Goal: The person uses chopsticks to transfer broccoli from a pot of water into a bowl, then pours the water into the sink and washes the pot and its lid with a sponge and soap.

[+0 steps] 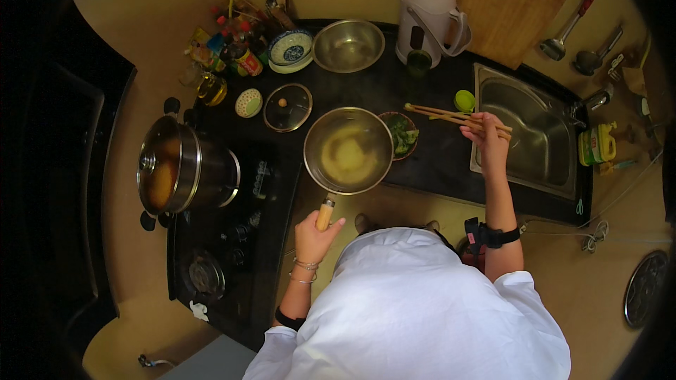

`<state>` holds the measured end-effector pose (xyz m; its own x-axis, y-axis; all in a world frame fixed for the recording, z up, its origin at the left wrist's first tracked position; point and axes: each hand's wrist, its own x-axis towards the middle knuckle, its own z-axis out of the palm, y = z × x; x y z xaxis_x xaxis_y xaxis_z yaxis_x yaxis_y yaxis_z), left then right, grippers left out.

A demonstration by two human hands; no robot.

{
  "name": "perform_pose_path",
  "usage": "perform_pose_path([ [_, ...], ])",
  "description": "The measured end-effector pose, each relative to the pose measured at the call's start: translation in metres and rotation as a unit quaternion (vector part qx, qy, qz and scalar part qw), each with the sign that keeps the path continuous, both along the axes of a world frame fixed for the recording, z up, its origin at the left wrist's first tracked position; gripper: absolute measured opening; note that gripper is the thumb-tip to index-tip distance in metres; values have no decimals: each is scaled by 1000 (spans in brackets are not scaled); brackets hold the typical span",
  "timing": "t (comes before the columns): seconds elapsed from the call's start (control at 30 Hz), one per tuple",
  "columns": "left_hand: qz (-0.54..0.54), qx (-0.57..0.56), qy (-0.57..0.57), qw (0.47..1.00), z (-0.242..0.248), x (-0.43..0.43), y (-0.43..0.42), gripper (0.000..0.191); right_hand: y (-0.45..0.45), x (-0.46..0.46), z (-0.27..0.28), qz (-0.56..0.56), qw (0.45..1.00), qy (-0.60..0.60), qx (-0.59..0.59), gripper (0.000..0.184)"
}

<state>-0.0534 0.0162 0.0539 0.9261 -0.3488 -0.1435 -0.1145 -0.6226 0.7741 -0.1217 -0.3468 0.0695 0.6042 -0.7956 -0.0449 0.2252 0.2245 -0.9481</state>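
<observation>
My left hand (315,237) grips the wooden handle of a steel pan (312,132), held over the front edge of the dark counter. Pale yellowish liquid (348,155) lies in the pan. In my right hand (491,142) are wooden chopsticks (443,114), their tips pointing left, apart from the pan. A bowl of green leafy vegetables (404,134) is partly hidden behind the pan's right rim. Close to the chopsticks sits a small bright green cup (465,100). Left of the pan lies a glass lid (288,107) with a wooden knob.
A tall lidded steel pot (211,169) stands on the gas stove (248,253) at left. Bottles (245,58), a patterned bowl (291,47), a steel basin (348,46) and a thermos jug (426,16) line the back. The sink (528,132) is at right, with a yellow detergent jug (597,145) beyond it.
</observation>
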Motion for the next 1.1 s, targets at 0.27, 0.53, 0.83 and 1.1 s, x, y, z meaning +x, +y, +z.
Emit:
perform_pose_path([
  [0.27,29,21,1,999,-7,12,25,37,16,13,-32,37,998,47,-36,27],
  [0.53,39,24,8,999,-1,16,37,37,29,14,-10,73,992,82,-63,27],
  [0.83,25,-9,-23,999,-3,15,32,40,67,22,79,210,973,61,-71,32],
  [1.1,-13,2,-23,1000,6,10,29,39,88,44,77,277,940,143,-141,24],
])
